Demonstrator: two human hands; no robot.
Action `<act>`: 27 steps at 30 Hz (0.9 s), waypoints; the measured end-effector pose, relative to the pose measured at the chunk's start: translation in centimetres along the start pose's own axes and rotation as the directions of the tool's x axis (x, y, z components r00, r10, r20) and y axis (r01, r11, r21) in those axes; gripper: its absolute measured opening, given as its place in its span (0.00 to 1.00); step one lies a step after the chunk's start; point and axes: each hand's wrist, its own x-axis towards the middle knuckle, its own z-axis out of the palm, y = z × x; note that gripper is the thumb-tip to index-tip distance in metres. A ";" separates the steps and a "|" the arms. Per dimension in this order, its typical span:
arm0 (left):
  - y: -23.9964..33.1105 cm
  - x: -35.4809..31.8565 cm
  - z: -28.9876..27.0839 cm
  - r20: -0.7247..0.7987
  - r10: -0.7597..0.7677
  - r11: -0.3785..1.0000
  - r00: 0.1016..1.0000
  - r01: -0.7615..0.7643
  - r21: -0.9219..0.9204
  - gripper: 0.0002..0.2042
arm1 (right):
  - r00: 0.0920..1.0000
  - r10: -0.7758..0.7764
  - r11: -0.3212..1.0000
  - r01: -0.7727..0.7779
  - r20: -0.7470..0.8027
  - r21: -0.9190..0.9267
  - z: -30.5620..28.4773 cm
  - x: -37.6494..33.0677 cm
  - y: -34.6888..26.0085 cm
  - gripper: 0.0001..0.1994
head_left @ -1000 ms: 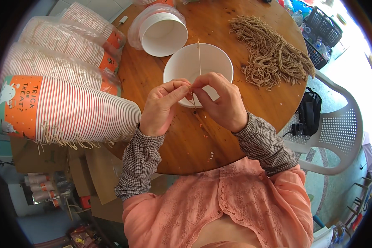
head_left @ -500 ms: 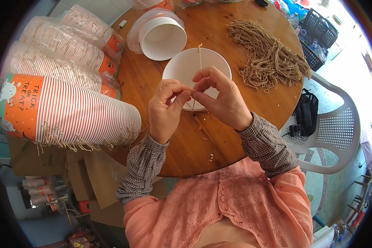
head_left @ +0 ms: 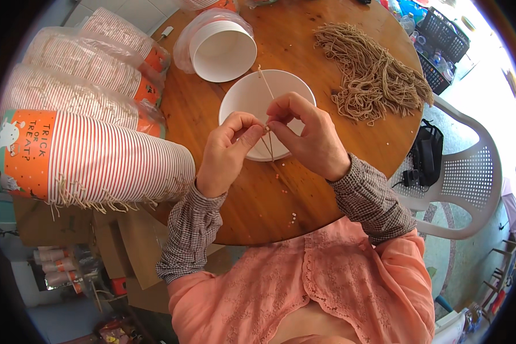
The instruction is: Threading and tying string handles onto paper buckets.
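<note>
A white paper bucket (head_left: 235, 106) sits on the table between my hands, its open mouth facing up. A thin tan cord (head_left: 266, 82) reaches from its far rim to my fingers, and strands run on to the near rim. My left hand (head_left: 221, 150) pinches the cord over the bucket's mouth with thumb and forefinger. Close against it, my right hand (head_left: 312, 142) also pinches the cord. A small loop or knot seems to lie between the fingertips, partly hidden.
Nested striped paper buckets (head_left: 120, 160) lie at the left, cord ends hanging from them; wrapped stacks (head_left: 74, 94) lie behind. More white buckets (head_left: 223, 54) stand farther back. A heap of tan cords (head_left: 375, 77) is at the right, near a plastic chair (head_left: 464, 172). Cardboard boxes (head_left: 137, 246) stand below.
The cord's far end and the bucket have shifted slightly left. My left hand has moved a little left and down. Near the front rim, the strands now spread apart. Both hands keep their pinch.
</note>
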 end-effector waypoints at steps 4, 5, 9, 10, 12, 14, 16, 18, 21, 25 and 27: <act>0.1 0.8 -1.1 0.108 -0.107 0.961 0.988 0.131 -0.245 0.08 | 0.998 -0.052 0.998 0.051 -0.019 -0.036 0.4 -0.2 -0.4 0.06; 0.0 0.9 -1.5 0.169 -0.155 0.916 0.973 0.206 -0.344 0.09 | 0.999 -0.050 0.998 0.050 -0.019 -0.034 0.4 -0.3 -0.3 0.06; -0.5 1.0 -1.9 0.290 -0.209 0.804 0.934 0.333 -0.493 0.12 | 0.980 -0.189 0.980 0.183 -0.069 -0.079 0.8 -0.7 1.1 0.08; -0.4 1.0 -1.8 0.289 -0.211 0.804 0.934 0.334 -0.492 0.12 | 0.958 -0.268 0.962 0.259 -0.106 -0.090 0.8 -0.7 1.3 0.08; -0.1 1.0 -1.4 0.247 -0.206 0.826 0.947 0.304 -0.476 0.12 | 0.956 -0.278 0.959 0.271 -0.092 -0.080 0.6 -0.6 1.4 0.09; 0.1 1.0 -1.2 0.247 -0.212 0.827 0.945 0.309 -0.471 0.12 | 0.954 -0.291 0.956 0.286 -0.077 -0.070 0.4 -0.5 1.3 0.09; 0.1 0.9 -1.2 0.245 -0.216 0.828 0.945 0.311 -0.466 0.12 | 0.963 -0.269 0.961 0.265 -0.037 -0.084 0.2 -0.4 1.2 0.08; -0.4 1.1 -1.3 0.266 -0.230 0.796 0.936 0.338 -0.503 0.11 | 0.951 -0.305 0.947 0.297 -0.049 -0.123 0.1 -0.4 1.5 0.07; 0.2 1.1 -0.8 0.231 -0.206 0.800 0.951 0.300 -0.519 0.11 | 0.947 -0.305 0.949 0.293 -0.102 -0.112 0.1 -0.4 1.9 0.06; 0.1 1.1 0.2 0.204 -0.217 0.855 0.955 0.286 -0.433 0.11 | 0.978 -0.166 0.986 0.159 -0.131 -0.057 -0.2 0.0 1.5 0.04; 0.4 1.0 0.6 0.148 -0.170 0.903 0.974 0.214 -0.372 0.12 | 0.982 -0.151 0.988 0.148 -0.110 -0.038 -0.3 0.2 1.2 0.04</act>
